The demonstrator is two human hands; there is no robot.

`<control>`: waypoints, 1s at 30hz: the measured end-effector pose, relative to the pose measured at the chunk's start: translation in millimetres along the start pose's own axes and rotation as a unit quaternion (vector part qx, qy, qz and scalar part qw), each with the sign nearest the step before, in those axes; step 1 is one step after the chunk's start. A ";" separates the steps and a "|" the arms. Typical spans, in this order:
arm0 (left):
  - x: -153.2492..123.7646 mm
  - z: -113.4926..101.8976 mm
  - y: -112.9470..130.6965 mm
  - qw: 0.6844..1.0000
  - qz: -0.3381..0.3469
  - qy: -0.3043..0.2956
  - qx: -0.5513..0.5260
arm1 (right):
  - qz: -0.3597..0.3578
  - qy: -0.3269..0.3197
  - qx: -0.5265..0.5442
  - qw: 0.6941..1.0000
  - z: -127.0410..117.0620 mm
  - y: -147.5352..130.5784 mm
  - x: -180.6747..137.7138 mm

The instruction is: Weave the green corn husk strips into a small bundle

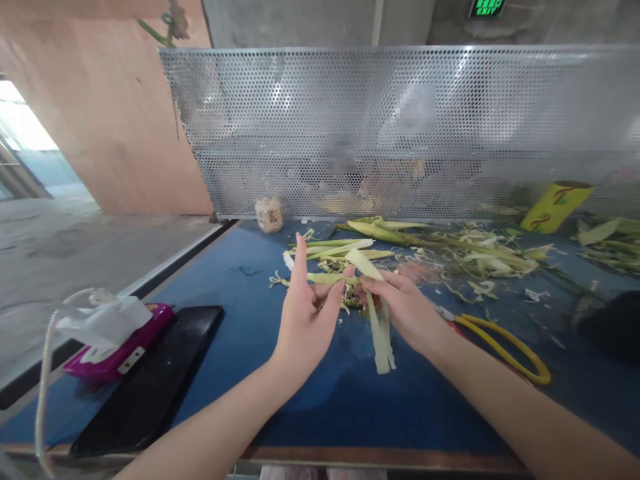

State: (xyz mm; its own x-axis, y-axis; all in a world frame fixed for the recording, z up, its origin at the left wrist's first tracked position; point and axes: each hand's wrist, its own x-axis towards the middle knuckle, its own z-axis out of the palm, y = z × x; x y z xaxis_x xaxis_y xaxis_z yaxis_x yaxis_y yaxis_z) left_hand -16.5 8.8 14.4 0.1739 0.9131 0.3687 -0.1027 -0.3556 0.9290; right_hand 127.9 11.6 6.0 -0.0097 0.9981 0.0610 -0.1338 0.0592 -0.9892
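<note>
A pale green leaf strip (379, 337), like corn husk, is folded between my two hands over the blue table. My left hand (305, 320) pinches one end between thumb and curled fingers, its index finger pointing up. The fingertips of my right hand (407, 310) close on the strip at the fold, and its loose ends hang down below them. Just behind my hands lie several longer green leaves (345, 248) and a small heap of curly green bits, partly hidden by my fingers.
Yellow-handled scissors (515, 343) lie by my right forearm. A black phone (150, 380) and a magenta power strip (125, 343) with a white plug sit at left. Behind are a jar (269, 215), husk scraps (490, 257), a yellow tube (555, 208) and a perforated metal screen (300, 120).
</note>
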 end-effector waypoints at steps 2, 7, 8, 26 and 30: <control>-0.9 0.6 -0.6 1.000 0.009 0.010 0.019 | -0.002 0.001 0.015 1.000 -1.6 1.1 1.5; 0.3 5.2 -8.6 0.997 -0.034 -0.029 -0.058 | 0.003 -0.022 0.031 0.999 -1.0 1.4 0.3; 0.6 6.2 -10.3 0.995 -0.047 -0.033 -0.077 | -0.006 -0.036 0.032 0.999 0.2 0.8 -0.9; 2.2 13.9 -1.3 0.985 -0.113 0.005 -0.132 | -0.031 0.010 0.008 0.999 -0.7 -6.3 -3.9; 3.3 11.0 -1.1 0.984 -0.113 -0.026 -0.132 | -0.063 -0.012 0.032 0.997 -2.0 -3.1 -3.1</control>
State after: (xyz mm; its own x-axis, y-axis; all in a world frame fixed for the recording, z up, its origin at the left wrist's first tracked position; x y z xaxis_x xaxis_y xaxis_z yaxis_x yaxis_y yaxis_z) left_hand -5.1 9.9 15.0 0.2703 0.9491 0.1620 -0.3060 -0.0748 0.9491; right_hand 130.3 8.3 8.6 -0.0126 0.9821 0.1880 -0.1989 0.1818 -0.9630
